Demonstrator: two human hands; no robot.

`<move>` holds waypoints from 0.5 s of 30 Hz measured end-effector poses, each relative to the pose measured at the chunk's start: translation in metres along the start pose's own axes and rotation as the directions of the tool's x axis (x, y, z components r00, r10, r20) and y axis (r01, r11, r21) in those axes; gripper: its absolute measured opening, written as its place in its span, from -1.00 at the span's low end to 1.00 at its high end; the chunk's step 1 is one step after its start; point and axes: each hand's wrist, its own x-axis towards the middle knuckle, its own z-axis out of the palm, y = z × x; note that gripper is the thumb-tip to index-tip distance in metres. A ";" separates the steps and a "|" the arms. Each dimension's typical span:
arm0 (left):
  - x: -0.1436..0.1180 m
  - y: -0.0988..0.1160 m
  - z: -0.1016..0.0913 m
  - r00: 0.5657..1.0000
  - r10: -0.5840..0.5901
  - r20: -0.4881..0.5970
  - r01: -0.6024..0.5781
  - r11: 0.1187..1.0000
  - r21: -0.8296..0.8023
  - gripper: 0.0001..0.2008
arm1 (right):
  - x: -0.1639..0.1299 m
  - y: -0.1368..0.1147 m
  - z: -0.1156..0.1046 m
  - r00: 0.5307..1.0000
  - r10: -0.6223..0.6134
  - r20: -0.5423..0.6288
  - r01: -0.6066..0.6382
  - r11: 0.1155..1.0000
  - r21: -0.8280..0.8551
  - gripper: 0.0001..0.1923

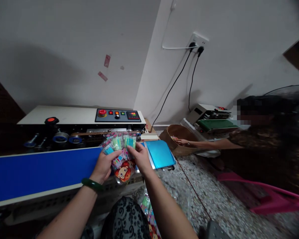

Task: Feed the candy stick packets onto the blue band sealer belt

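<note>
both hands gripping a crinkly clear plastic packet with cartoon print (121, 156) just above the long blue conveyor belt (40, 171), left hand (103, 166) and right hand (141, 157) covering its sides, contents kinda hard to make out

the conveyor belt (40, 172) runs across the left foreground, in front of the sealing machine (72, 124); the control panel (118, 115) sits on the machine's top, toward its right end. the left hand (105, 166) and right hand (141, 157) meet above the belt's right end, with the packets (119, 149) between them. the outfeed tray (160, 154) lies just right of the hands. further right, a basket (179, 137) stands on the floor (209, 199), with a co-worker's hand (181, 142) in it. a second machine (211, 119) stands behind the basket. the wall socket (198, 41) is mounted above, with cables hanging down.
</note>
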 end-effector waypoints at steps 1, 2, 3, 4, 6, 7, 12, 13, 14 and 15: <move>0.001 -0.001 -0.001 1.000 0.012 -0.016 -0.012 1.000 0.006 -0.62 | 0.001 0.001 -0.004 1.000 -0.005 -0.025 0.006 1.000 0.020 -0.80; 0.002 -0.001 -0.002 0.999 0.028 -0.032 -0.027 1.000 0.011 -0.63 | 0.002 0.002 -0.008 0.999 -0.004 -0.050 0.007 0.999 0.042 -0.78; 0.003 -0.002 -0.004 0.998 0.040 -0.047 -0.040 0.999 0.015 -0.64 | 0.003 0.002 -0.013 0.997 0.003 -0.073 0.002 0.998 0.066 -0.77; 0.005 -0.002 -0.005 0.997 0.045 -0.060 -0.044 0.999 0.019 -0.65 | 0.003 0.002 -0.019 0.996 0.017 -0.092 -0.009 0.996 0.087 -0.76; 0.007 0.000 -0.007 0.995 0.039 -0.088 -0.038 0.999 0.019 -0.68 | 0.003 0.001 -0.032 0.991 0.054 -0.121 -0.041 0.994 0.103 -0.74; 0.007 0.001 -0.008 0.994 0.038 -0.105 -0.036 0.999 0.017 -0.70 | 0.003 0.002 -0.039 0.988 0.073 -0.135 -0.061 0.994 0.095 -0.73; 0.007 0.009 -0.010 0.986 0.049 -0.159 -0.051 0.999 -0.006 -0.68 | 0.008 0.009 -0.077 0.940 0.168 -0.298 -0.165 0.986 0.034 -0.76; 0.007 0.010 -0.010 0.986 0.046 -0.158 -0.048 0.999 -0.009 -0.67 | 0.010 0.012 -0.082 0.924 0.192 -0.332 -0.195 0.981 0.026 -0.78; 0.006 0.011 -0.010 0.987 0.043 -0.155 -0.045 0.999 -0.010 -0.67 | 0.012 0.013 -0.087 0.910 0.214 -0.356 -0.224 0.975 0.016 -0.80; 0.006 0.011 -0.010 0.988 0.042 -0.150 -0.044 0.999 -0.009 -0.68 | 0.015 0.015 -0.090 0.899 0.234 -0.369 -0.250 0.968 0.005 -0.82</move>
